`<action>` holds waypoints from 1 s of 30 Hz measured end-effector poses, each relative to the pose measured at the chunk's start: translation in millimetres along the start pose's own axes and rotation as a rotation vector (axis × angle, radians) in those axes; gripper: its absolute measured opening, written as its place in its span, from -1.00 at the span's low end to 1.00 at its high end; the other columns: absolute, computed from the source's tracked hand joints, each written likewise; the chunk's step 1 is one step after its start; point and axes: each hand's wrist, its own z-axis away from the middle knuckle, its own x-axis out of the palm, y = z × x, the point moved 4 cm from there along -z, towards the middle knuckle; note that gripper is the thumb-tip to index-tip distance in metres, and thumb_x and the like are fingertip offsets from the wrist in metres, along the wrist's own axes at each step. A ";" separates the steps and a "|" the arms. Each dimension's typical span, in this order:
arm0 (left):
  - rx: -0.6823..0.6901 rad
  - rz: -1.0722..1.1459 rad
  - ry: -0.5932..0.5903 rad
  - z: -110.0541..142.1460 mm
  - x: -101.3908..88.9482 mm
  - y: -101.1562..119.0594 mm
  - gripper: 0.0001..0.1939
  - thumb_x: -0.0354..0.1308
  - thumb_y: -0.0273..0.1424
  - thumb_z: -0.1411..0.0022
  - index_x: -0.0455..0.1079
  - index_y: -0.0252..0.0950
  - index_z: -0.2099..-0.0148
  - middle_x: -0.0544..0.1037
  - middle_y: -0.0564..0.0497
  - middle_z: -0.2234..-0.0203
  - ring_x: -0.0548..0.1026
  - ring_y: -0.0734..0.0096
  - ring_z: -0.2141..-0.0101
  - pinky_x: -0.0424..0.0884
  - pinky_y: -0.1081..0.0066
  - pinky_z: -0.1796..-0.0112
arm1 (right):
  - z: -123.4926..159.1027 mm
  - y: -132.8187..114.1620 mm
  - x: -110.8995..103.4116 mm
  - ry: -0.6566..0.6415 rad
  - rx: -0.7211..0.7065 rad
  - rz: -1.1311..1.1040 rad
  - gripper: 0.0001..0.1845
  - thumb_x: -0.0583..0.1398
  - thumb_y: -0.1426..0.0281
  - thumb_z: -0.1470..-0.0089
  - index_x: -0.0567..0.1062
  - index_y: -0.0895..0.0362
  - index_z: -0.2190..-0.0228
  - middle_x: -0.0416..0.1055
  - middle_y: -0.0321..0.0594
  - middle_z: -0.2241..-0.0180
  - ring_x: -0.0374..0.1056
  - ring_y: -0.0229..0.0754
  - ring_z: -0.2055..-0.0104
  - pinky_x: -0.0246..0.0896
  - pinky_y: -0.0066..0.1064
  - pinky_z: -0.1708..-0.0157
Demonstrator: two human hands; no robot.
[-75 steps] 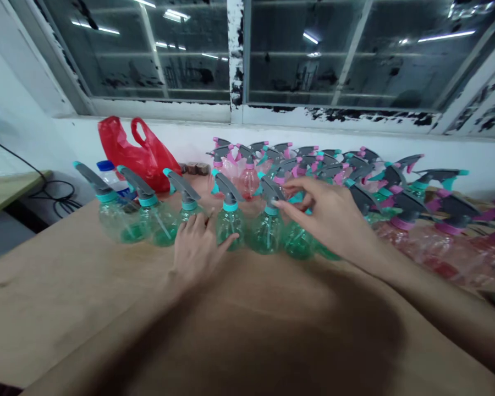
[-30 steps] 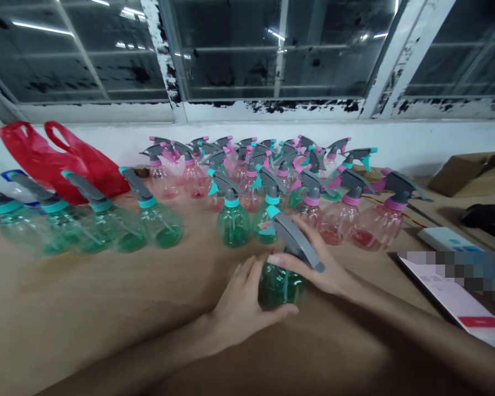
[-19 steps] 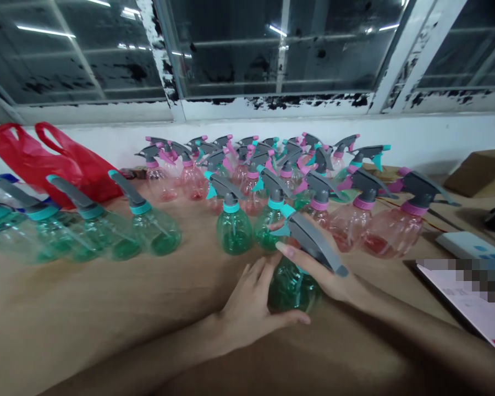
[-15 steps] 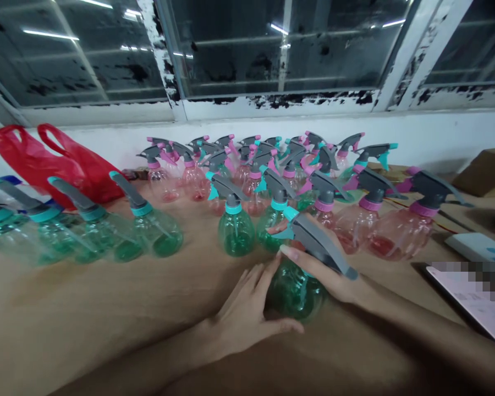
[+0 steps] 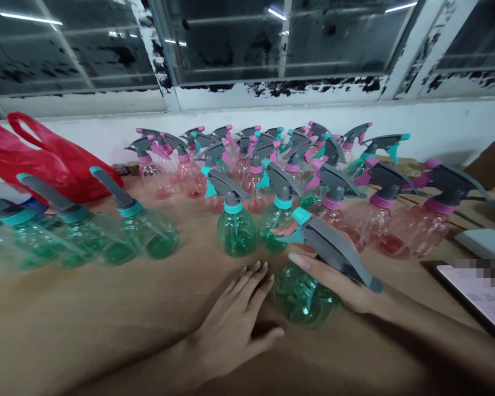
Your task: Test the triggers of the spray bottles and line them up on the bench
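- Left hand [image 5: 231,330] has pulled back from the green spray bottle [image 5: 307,308] since half a second ago, when it cupped the side; that's the head view, the only one.
- It rests palm down, fingers loosely spread, holding nothing, just beside the bottle over the bare table [image 5: 148,308].
- Right hand [image 5: 346,291] is wrapped round the neck, thumb in front; the other fingers are mostly hidden.
- That bottle sits nearest the person; whether its base touches wood, I can't tell.
- With only one hand on it, a loose grip could let it tip.
- A fingertip shows beside the trigger [image 5: 295,237], so a hard squeeze might set off a spray.
- Pushed forward carelessly, it could knock the two green bottles [image 5: 237,234] just behind, and they might topple.
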 end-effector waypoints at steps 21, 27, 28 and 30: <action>-0.009 0.024 -0.020 -1.6 0.3 2.4 -0.27 0.08 -0.08 -0.26 -0.01 -0.37 -0.32 0.06 -0.22 -0.27 -0.01 0.01 -0.25 0.04 0.02 -0.16 | 5.6 8.1 1.8 0.025 0.100 -0.032 -0.84 0.16 0.17 -0.09 0.41 -0.02 0.39 0.38 -0.33 0.54 0.32 -0.16 0.53 0.29 -0.21 0.43; -0.016 -0.013 -0.028 -1.1 -1.0 3.8 -0.28 0.09 -0.09 -0.26 0.05 -0.42 -0.29 0.07 -0.23 -0.26 0.03 -0.01 -0.24 0.08 0.01 -0.15 | 1.9 5.6 3.9 0.020 0.022 -0.055 -0.77 0.18 0.29 -0.08 0.43 -0.02 0.17 0.47 -0.24 0.21 0.41 -0.08 0.20 0.31 -0.16 0.16; -0.012 -0.019 -0.031 -1.0 -0.7 3.8 -0.29 0.09 -0.09 -0.26 0.05 -0.43 -0.28 0.07 -0.25 -0.26 0.03 -0.01 -0.24 0.08 0.01 -0.15 | 1.9 6.3 4.3 0.026 0.017 -0.054 -0.75 0.19 0.30 -0.08 0.43 -0.03 0.15 0.47 -0.23 0.18 0.41 -0.07 0.16 0.31 -0.15 0.14; -0.001 -0.028 -0.033 -0.6 0.2 3.8 -0.28 0.09 -0.09 -0.26 0.05 -0.45 -0.28 0.06 -0.26 -0.26 0.02 -0.01 -0.24 0.07 0.01 -0.15 | 2.5 7.9 5.0 0.036 0.025 -0.066 -0.73 0.19 0.30 -0.08 0.43 -0.03 0.13 0.47 -0.22 0.14 0.40 -0.06 0.12 0.30 -0.13 0.11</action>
